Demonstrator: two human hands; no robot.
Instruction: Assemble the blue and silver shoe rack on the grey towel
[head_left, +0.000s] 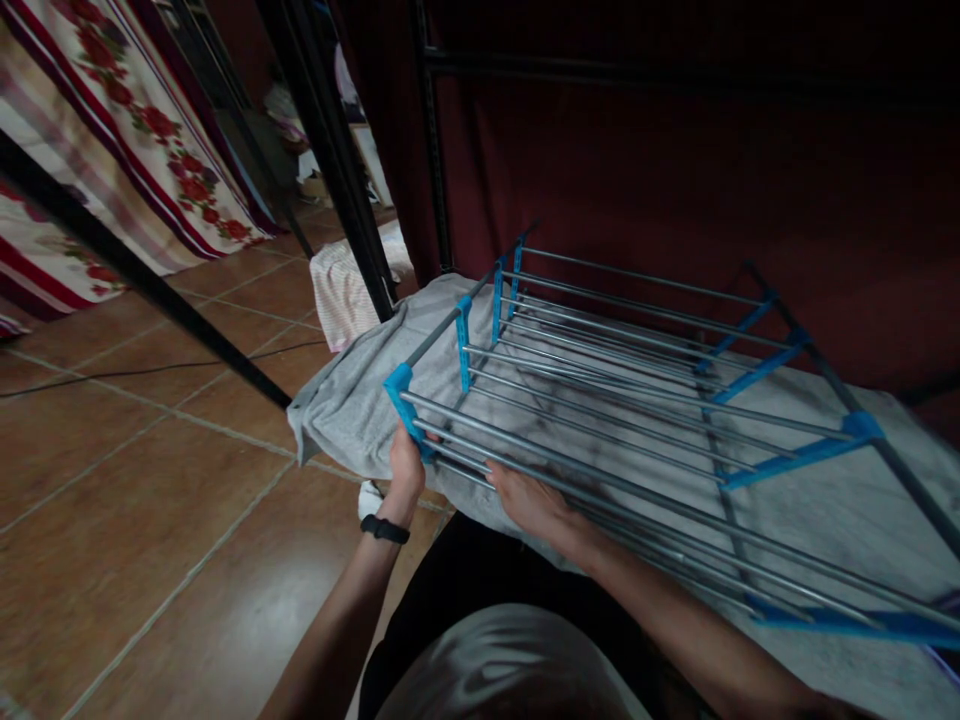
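So the person is kneeling or leaning over a metal rack (600, 400), the kind with thin grey rods running lengthwise and bright blue plastic connectors at the corners and along the sides. It's lying on a grey cloth (352, 400) that's spread over what looks like a low bed or mattress, right up against a dark red curtain (675, 170) at the back.

The left hand (405, 465) is gripping the near left corner of the rack, fingers wrapping around the blue corner piece (399, 385) and the rods there, so it's clenched on the frame. There's a black band (384, 529) on that wrist. The right hand (529, 495) is sitting just beside it along the near edge, reaching under the front rods; the fingers are tucked behind them, so I can't tell how tightly it's holding, only that it's touching the rack.

Around it: brown tiled floor (135, 500) on the left, a black cable running across it, black metal poles (337, 160) slanting up, a floral red-and-white fabric (112, 120) hanging in the far left corner, and a pale folded cloth (341, 290) near the pole base.
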